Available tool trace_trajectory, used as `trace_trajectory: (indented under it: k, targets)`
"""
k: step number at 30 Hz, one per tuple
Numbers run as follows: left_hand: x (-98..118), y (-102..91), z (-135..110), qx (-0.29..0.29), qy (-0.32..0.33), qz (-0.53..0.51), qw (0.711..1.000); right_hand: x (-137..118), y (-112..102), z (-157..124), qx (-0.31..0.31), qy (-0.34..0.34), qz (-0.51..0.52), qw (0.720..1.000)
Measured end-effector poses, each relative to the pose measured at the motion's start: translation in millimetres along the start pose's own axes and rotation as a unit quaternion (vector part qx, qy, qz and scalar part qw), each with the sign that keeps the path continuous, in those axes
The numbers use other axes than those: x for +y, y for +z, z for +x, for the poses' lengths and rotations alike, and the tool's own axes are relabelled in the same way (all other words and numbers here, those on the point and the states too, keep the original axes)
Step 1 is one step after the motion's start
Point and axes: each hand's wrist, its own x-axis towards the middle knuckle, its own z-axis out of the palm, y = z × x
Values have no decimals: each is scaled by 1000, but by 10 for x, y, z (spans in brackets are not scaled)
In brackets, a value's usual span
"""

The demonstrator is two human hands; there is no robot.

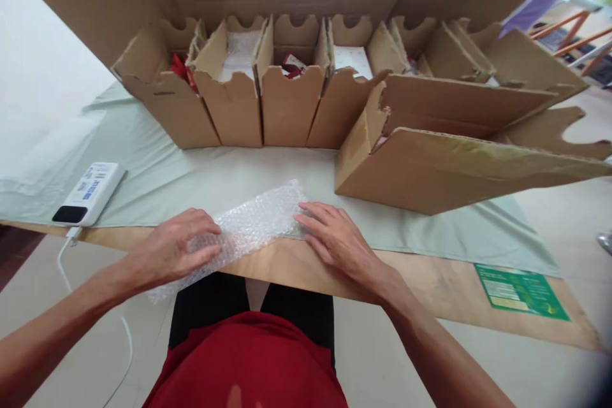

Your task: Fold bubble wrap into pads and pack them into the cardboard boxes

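A strip of clear bubble wrap (pixel 253 223) lies slantwise over the table's front edge, its left end hanging below the edge. My left hand (pixel 184 245) rests on the left part of the wrap, thumb and fingers apart. At the other end, my right hand (pixel 335 239) has its fingers spread, the tips touching or very near the wrap's right edge. Neither hand is closed around anything. Whether something thin lies inside the wrap cannot be made out.
Several cardboard bins (pixel 291 105) stand in a row behind, holding red items, white items and bubble wrap. A long cardboard box (pixel 430 172) juts forward at right. A white power bank (pixel 90 194) with a cable sits at left. A green card (pixel 521 291) lies near the right corner.
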Motion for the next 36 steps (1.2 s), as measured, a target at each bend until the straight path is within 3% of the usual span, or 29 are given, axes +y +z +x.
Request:
trace_trajectory:
  k: [4, 9, 15, 21, 26, 30, 36]
  targets:
    - [-10, 179, -27, -2, 53, 25, 998, 90, 129, 199, 23, 21, -22, 999]
    - [-66, 222, 46, 33, 79, 55, 995, -18, -107, 145, 19, 66, 37, 997]
    - [-98, 263, 73, -17, 97, 93, 991, -176, -217, 76, 43, 101, 62, 992]
    - [-83, 325, 36, -28, 84, 131, 987, -162, -188, -96, -34, 141, 77, 986]
    - [-31, 327, 83, -40, 68, 171, 982, -254, -123, -60, -31, 92, 18, 995]
    - [2, 301, 123, -49, 59, 175, 982, -346, 53, 99, -109, 2, -44, 993]
    - [86, 295, 160, -57, 41, 167, 983, -308, 33, 352, -140, 48, -10, 989]
